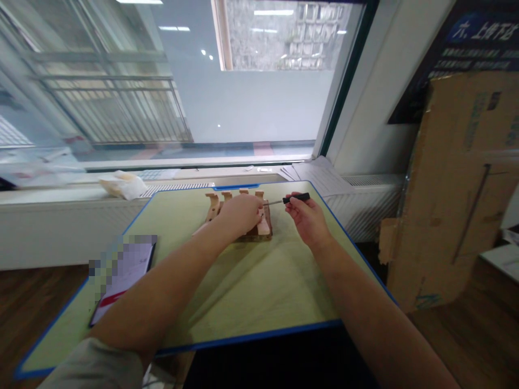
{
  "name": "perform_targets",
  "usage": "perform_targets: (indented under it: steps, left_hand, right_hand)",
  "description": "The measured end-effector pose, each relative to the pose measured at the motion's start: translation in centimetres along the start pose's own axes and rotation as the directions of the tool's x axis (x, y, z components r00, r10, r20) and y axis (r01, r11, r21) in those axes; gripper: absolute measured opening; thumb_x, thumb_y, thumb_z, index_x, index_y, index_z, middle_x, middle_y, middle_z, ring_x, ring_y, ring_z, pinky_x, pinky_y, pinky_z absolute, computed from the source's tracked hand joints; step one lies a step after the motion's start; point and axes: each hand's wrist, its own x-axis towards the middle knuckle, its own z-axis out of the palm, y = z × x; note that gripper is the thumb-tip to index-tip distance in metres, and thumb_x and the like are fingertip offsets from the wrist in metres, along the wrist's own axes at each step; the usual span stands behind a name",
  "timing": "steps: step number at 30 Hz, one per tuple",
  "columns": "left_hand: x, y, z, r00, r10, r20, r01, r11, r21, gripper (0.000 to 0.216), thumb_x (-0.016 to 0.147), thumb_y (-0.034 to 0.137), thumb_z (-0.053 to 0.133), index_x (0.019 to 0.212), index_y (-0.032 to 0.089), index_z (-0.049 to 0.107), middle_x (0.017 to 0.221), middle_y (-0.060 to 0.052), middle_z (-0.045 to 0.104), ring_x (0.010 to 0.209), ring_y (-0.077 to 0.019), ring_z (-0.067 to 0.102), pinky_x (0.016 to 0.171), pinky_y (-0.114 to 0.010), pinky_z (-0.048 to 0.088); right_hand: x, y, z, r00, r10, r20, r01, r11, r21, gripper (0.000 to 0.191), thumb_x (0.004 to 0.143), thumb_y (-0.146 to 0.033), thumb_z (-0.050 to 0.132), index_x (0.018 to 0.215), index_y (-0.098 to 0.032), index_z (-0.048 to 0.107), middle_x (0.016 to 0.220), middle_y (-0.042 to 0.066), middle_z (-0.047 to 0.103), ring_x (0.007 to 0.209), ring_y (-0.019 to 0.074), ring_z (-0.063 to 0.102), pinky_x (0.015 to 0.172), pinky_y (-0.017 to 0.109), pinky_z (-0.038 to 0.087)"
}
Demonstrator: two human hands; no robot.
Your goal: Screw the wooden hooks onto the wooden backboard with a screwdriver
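A small wooden rack (212, 204) with several upright curved pieces stands near the far edge of the table, on a darker brown base (265, 233). My left hand (242, 212) lies over the rack with its fingers curled round the right part, hiding much of it. In my right hand (307, 217) is a screwdriver (299, 198), gripped by its black handle. The thin shaft points left, and its tip meets the rack beside my left fingertips. Whether a screw sits at the tip is too small to tell.
The yellow-green table (259, 292) has a blue rim. A phone or tablet (128, 273), partly blurred out, lies at its left. Behind are a windowsill with papers (322, 175) and a crumpled bag (124, 185). A large cardboard box (454, 205) stands right.
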Motion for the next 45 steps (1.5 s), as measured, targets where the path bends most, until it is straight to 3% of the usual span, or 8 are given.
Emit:
perform_targets:
  steps: [8,11,16,21,24,31,37,45]
  left_hand:
    - [-0.1,-0.7,-1.7,0.978,-0.074,-0.197,0.012,0.954,-0.301,0.031,0.078,0.035,0.061,0.104,0.019,0.070,0.101,-0.007,0.072,0.087,-0.0196,0.064,0.080,-0.031,0.048]
    - [0.2,-0.1,-2.1,0.963,-0.047,-0.264,-0.073,0.902,-0.426,0.038,0.076,0.038,0.067,0.108,0.019,0.069,0.103,-0.005,0.072,0.083,-0.0160,0.063,0.080,-0.028,0.048]
    - [0.9,0.5,-3.1,0.942,-0.011,-0.337,-0.147,0.885,-0.441,0.022,0.081,0.034,0.059,0.093,0.023,0.074,0.089,-0.001,0.074,0.077,-0.0144,0.062,0.075,-0.027,0.044]
    - [2.3,0.3,-3.7,0.970,0.008,-0.244,-0.119,0.888,-0.443,0.026,0.079,0.035,0.059,0.092,0.020,0.075,0.081,-0.003,0.073,0.073,-0.0150,0.061,0.070,-0.027,0.043]
    - [3.1,0.7,-3.0,0.981,0.063,-0.185,-0.136,0.902,-0.410,0.025,0.078,0.034,0.059,0.088,0.018,0.075,0.076,-0.004,0.072,0.069,-0.0150,0.061,0.066,-0.027,0.042]
    - [3.2,1.1,-1.9,0.978,0.113,-0.176,-0.170,0.920,-0.353,0.025,0.078,0.032,0.057,0.084,0.015,0.074,0.075,-0.005,0.071,0.067,-0.0146,0.061,0.064,-0.026,0.042]
    - [2.6,0.6,-2.6,0.990,0.078,-0.122,-0.121,0.906,-0.405,0.020,0.076,0.027,0.059,0.084,0.016,0.074,0.075,-0.003,0.072,0.067,-0.0132,0.061,0.063,-0.024,0.042]
    - [3.2,0.3,-1.8,0.982,0.118,-0.145,-0.169,0.892,-0.420,0.019,0.076,0.025,0.060,0.083,0.015,0.074,0.075,-0.004,0.071,0.067,-0.0141,0.060,0.063,-0.026,0.040]
  right_hand:
    - [0.1,-1.0,0.2,0.998,-0.052,0.038,0.054,0.998,-0.033,0.026,0.062,-0.026,0.078,0.085,-0.021,0.068,0.080,-0.003,0.071,0.061,0.0051,0.061,0.059,0.018,0.051]
    - [-0.1,-1.9,2.1,0.990,-0.088,0.107,0.097,0.991,-0.088,0.023,0.065,-0.028,0.076,0.086,-0.021,0.069,0.079,-0.003,0.070,0.063,0.0057,0.060,0.059,0.018,0.048]
    - [0.3,-3.0,5.6,0.966,-0.212,0.148,0.242,0.942,-0.233,0.018,0.068,-0.030,0.073,0.083,-0.020,0.070,0.072,-0.003,0.067,0.060,0.0059,0.054,0.058,0.020,0.044]
    - [0.9,-1.9,4.8,0.949,-0.259,0.181,0.298,0.925,-0.235,0.022,0.071,-0.029,0.070,0.093,-0.024,0.069,0.082,-0.002,0.069,0.071,0.0087,0.060,0.062,0.021,0.046]
    - [0.9,-0.7,3.2,0.942,-0.317,0.113,0.336,0.907,-0.253,0.018,0.072,-0.029,0.070,0.089,-0.024,0.067,0.073,-0.005,0.066,0.063,0.0076,0.056,0.058,0.021,0.045]
    - [0.7,0.2,2.0,0.915,-0.357,0.190,0.404,0.829,-0.387,0.017,0.075,-0.035,0.069,0.087,-0.024,0.064,0.076,-0.004,0.063,0.066,0.0084,0.056,0.063,0.021,0.047]
    - [0.4,0.5,2.1,0.907,-0.347,0.239,0.416,0.824,-0.384,0.017,0.079,-0.037,0.066,0.091,-0.025,0.063,0.078,-0.004,0.063,0.066,0.0081,0.057,0.064,0.022,0.047]
    - [1.5,1.4,1.3,0.902,-0.353,0.247,0.426,0.821,-0.381,0.021,0.079,-0.039,0.067,0.091,-0.023,0.061,0.079,-0.004,0.063,0.064,0.0087,0.058,0.062,0.025,0.048]
